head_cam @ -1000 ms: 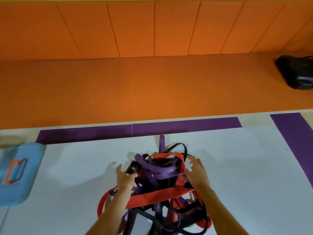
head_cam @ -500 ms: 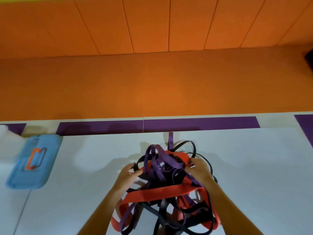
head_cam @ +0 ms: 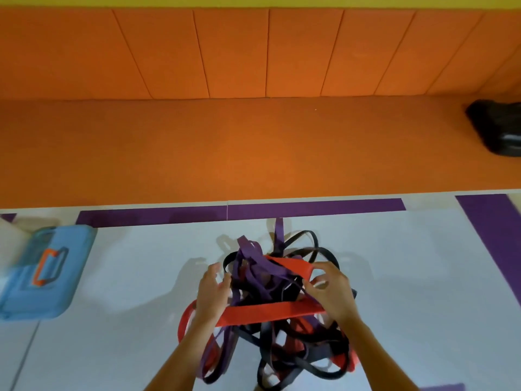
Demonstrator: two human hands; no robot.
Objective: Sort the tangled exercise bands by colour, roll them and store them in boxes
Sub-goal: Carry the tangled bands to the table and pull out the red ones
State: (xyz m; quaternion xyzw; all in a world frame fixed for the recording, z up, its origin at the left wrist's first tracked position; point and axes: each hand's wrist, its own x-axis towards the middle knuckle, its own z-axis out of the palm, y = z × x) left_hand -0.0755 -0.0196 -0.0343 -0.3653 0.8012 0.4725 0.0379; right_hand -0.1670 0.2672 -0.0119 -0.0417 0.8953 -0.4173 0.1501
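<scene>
A tangle of exercise bands lies on the pale floor mat (head_cam: 408, 277) at the bottom centre. It mixes red bands (head_cam: 270, 313), purple bands (head_cam: 253, 258) and black bands (head_cam: 310, 244). My left hand (head_cam: 212, 289) touches the left side of the heap with fairly straight fingers, and a wide red band crosses in front of its wrist. My right hand (head_cam: 331, 292) is on the right side and pinches the folded end of a red band between thumb and curled fingers near the top of the heap.
A blue box (head_cam: 48, 272) with an orange handle lies closed on the floor at the left. Beside it, something white (head_cam: 8, 238) is cut off by the edge. A black bag (head_cam: 499, 128) sits on the orange padded ledge (head_cam: 253, 150) at the far right. Purple stripes (head_cam: 310, 207) border the mat.
My right hand has risen to the top of the heap and pinched a red band's end. My left hand has straightened against the left side. The view has shifted.
</scene>
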